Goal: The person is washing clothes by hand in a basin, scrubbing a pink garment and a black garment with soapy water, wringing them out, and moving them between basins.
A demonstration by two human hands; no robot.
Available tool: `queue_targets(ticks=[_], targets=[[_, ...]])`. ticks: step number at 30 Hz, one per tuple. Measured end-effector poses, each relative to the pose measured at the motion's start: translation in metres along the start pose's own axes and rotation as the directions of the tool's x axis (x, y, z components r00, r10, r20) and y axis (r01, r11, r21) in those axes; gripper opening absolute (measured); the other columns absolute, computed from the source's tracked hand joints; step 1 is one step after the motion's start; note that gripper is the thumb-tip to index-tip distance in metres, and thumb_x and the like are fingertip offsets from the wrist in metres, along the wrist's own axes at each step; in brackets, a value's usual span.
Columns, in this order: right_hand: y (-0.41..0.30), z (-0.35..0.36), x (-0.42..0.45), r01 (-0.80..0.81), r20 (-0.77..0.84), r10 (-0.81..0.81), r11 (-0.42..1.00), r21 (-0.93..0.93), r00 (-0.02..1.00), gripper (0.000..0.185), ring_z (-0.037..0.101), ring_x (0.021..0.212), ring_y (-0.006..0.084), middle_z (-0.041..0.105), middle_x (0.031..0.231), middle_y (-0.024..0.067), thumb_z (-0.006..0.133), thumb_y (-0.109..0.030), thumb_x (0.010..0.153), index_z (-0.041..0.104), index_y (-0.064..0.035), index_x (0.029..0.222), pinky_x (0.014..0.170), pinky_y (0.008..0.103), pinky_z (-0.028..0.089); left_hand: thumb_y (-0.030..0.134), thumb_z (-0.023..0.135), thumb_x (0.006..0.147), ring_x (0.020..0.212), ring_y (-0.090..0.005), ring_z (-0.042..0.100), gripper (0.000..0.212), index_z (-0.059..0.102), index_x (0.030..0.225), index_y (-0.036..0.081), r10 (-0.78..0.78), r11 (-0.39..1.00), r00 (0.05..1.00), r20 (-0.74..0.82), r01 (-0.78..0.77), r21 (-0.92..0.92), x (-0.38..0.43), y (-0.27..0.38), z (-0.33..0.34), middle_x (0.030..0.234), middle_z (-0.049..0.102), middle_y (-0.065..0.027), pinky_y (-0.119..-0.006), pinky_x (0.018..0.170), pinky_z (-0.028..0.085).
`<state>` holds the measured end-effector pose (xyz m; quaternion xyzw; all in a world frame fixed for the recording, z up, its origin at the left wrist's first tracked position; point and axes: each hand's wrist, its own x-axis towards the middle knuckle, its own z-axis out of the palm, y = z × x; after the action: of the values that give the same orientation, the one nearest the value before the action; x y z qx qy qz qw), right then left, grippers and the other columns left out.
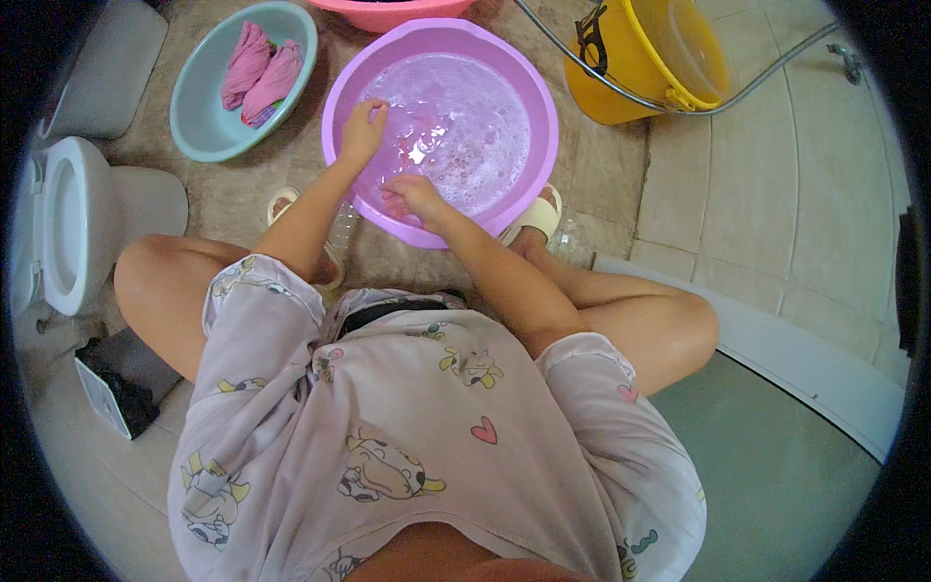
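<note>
A purple plastic basin (pixel 544 138) of cloudy, sudsy water (pixel 480 153) stands on the floor between my feet. Over its left side is my left hand (pixel 364 131), fingers curled; whether anything is in them I cannot make out. My right hand (pixel 416 198) is bent down at the near side of the basin, its fingertips at the water. Something pink shows at those fingers, but fingers and wet cloth are hard to tell apart there. Faint reddish patches (pixel 407 154) show in the water between the hands, partly hidden by glare and foam.
To the left, a pale teal basin (pixel 190 109) holds twisted pink cloth (pixel 247 65). A pink basin (pixel 393 16) is cut off at the top. A yellow bucket (pixel 607 87) stands right, with a metal shower hose (pixel 698 113) across it. A toilet (pixel 76 225) and an open bin (pixel 109 393) are left.
</note>
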<state>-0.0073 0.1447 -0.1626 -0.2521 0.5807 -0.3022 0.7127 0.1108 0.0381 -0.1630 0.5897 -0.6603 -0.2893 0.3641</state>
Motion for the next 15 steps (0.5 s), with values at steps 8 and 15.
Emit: queue_targets(ticks=[8, 15], targets=[[-0.023, 0.015, 0.004, 0.518, 0.702, -0.28, -0.51, -0.687, 0.655, 0.03, 0.046, 0.104, 0.0299, 0.052, 0.107, 0.0146, 0.046, -0.021, 0.08, 0.057, -0.0069, 0.104, 0.091, 0.0472, 0.034, 0.017, 0.053, 0.079, 0.095, -0.0302, 0.052, 0.016, 0.06, 0.088, 0.005, 0.101, 0.991, 0.995, -0.019, -0.099, 0.089, 0.005, -0.008, -0.007, 0.097, 0.057, -0.0145, -0.037, 0.083, 0.04], [-0.052, -0.101, 0.035, 0.101, -0.201, -0.289, 0.768, -0.632, 0.936, 0.038, 0.045, 0.103, 0.0283, 0.046, 0.114, 0.0153, 0.038, -0.027, 0.088, 0.047, -0.0012, 0.115, 0.091, 0.0382, 0.035, 0.016, 0.053, 0.08, 0.1, -0.0273, 0.05, 0.016, 0.06, 0.09, 0.005, 0.064, 0.994, 0.997, 0.043, -0.067, 0.08, 0.002, -0.032, -0.017, 0.102, 0.056, -0.0125, -0.034, 0.088, 0.038]])
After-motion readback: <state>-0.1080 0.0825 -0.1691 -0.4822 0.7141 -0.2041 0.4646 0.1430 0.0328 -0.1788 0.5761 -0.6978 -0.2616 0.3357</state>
